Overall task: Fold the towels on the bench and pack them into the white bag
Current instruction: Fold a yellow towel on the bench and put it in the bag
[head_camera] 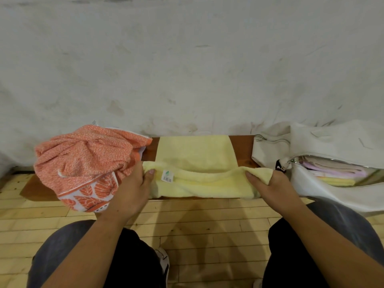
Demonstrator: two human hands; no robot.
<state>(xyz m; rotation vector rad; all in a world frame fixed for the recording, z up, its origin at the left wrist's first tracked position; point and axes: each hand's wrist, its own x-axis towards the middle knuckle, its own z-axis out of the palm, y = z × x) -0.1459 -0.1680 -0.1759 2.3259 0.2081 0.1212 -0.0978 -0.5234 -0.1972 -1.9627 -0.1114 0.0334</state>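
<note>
Head view: unzipped white bag [324, 183] holds folded pastel towels [336, 172].

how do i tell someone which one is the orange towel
Find the wooden bench against the wall. At its left end lies the crumpled orange towel, beside the flat yellow towel. Only it is speckled orange with a white, leaf-printed border.
</note>
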